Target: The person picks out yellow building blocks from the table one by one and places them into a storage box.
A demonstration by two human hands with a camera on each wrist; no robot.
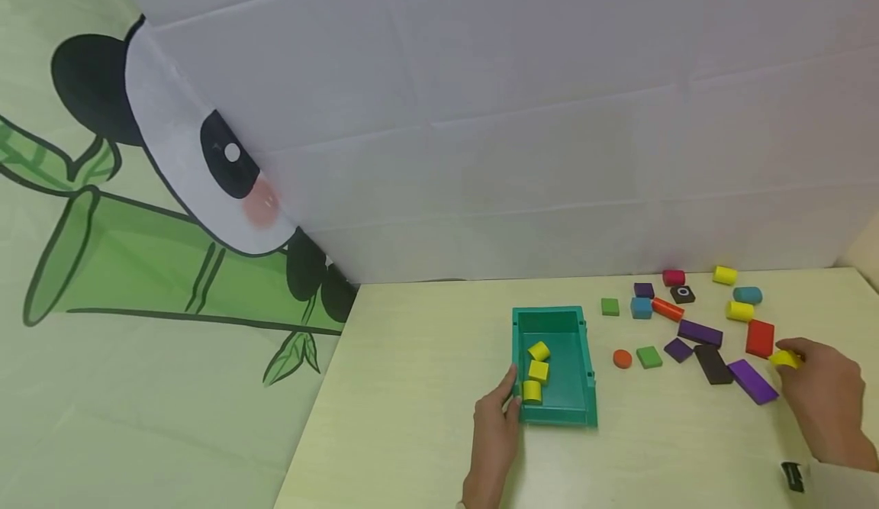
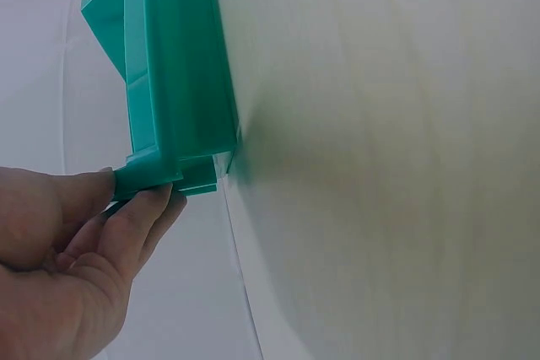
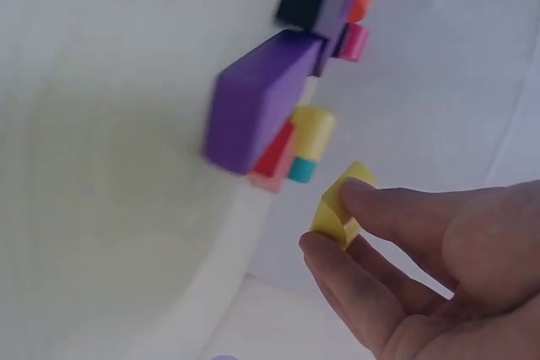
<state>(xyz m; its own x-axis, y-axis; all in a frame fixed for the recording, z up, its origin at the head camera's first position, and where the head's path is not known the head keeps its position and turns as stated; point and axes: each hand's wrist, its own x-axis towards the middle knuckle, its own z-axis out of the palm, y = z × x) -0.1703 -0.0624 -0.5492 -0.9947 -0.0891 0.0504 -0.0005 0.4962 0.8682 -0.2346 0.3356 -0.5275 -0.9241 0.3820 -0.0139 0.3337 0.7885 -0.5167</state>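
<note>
My left hand (image 1: 496, 425) pinches the left rim of a green plastic bin (image 1: 556, 416) between thumb and fingers. The left wrist view shows this grip on the edge of the bin (image 2: 190, 65) from the side. Three yellow blocks (image 1: 539, 372) lie inside, along the bin's left part. Over at the right, my right hand (image 1: 824, 387) pinches a small yellow block (image 1: 784, 359) between thumb and fingertips. In the right wrist view, that yellow block (image 3: 336, 208) appears held above the table; its full shape is partly hidden by the fingers.
Several coloured blocks are spread right of the bin, among them a red block (image 1: 760, 339), a purple block (image 1: 753, 381), a black block (image 1: 713, 364) and a yellow cylinder (image 1: 740, 310). A small black object (image 1: 793, 476) is by the right sleeve. A white cloth (image 1: 549, 188) hangs behind the table.
</note>
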